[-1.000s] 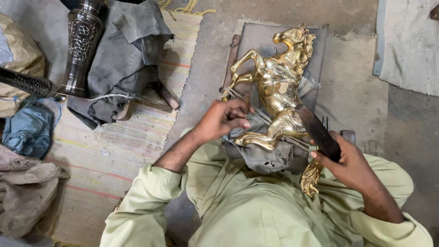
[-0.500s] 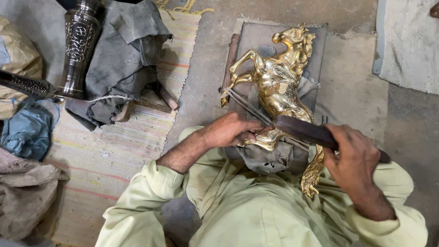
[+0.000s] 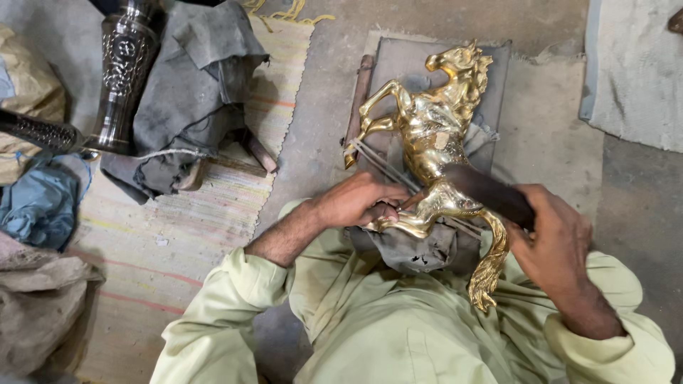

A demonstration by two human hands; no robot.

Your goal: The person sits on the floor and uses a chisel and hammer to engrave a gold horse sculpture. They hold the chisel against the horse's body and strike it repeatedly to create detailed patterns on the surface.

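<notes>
1. A dark tool handle [image 3: 491, 195] is gripped in the closed right hand [image 3: 551, 238].
2. The hind legs of a golden horse figurine [image 3: 437, 135] are clasped by the left hand [image 3: 359, 199].
3. The figurine is held between both hands, rearing, on a dark cloth [image 3: 413, 249].
4. An engraved metal vase [image 3: 124, 67] is seen well apart, beside grey rags [image 3: 188, 92].

**Surfaces noted**

We record the horse figure [image 3: 437, 142]: polished golden metal, mirror-glossy. Tool [image 3: 491, 195]: dark, dull, smooth. Vase [image 3: 124, 64]: embossed dark metal, shiny. Rags [image 3: 196, 92]: grey matt cloth. Mat [image 3: 178, 235]: coarse woven, striped. Floor [image 3: 548, 135]: rough, dusty.
</notes>
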